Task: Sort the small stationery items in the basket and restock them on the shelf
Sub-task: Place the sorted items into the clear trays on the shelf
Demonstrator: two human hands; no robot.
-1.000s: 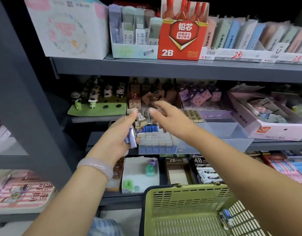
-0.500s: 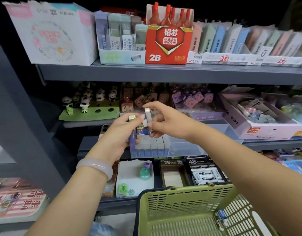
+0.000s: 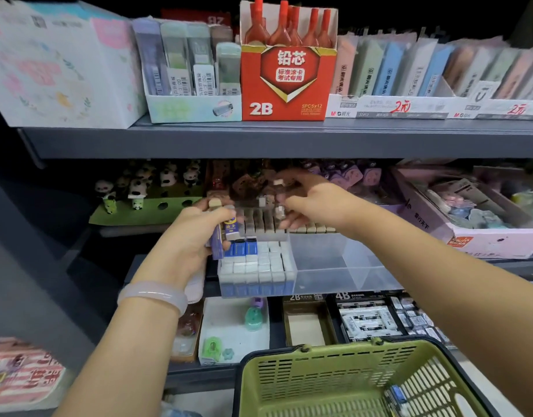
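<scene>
- We judged the step went best by seating each eraser upright in the clear plastic bin [image 3: 349, 266] on the grey metal shelf [image 3: 259, 139], filling rows.
- Our left hand [image 3: 193, 245] gripped several small blue-sleeved erasers [image 3: 226, 236].
- Our right hand [image 3: 301, 200] pinched one small white eraser [image 3: 278, 182] above the bin.
- The green plastic basket [image 3: 334, 377] waited below.

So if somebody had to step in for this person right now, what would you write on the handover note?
Left hand: grips a few small blue-and-white boxed erasers.
Right hand: reaching over the clear plastic bin; too blurred to tell whether it holds anything.
Done: white erasers fill the bin's left end in rows; the right part is bare.
Left: shelve the held erasers, then the few small items in the green plastic basket below.
</scene>
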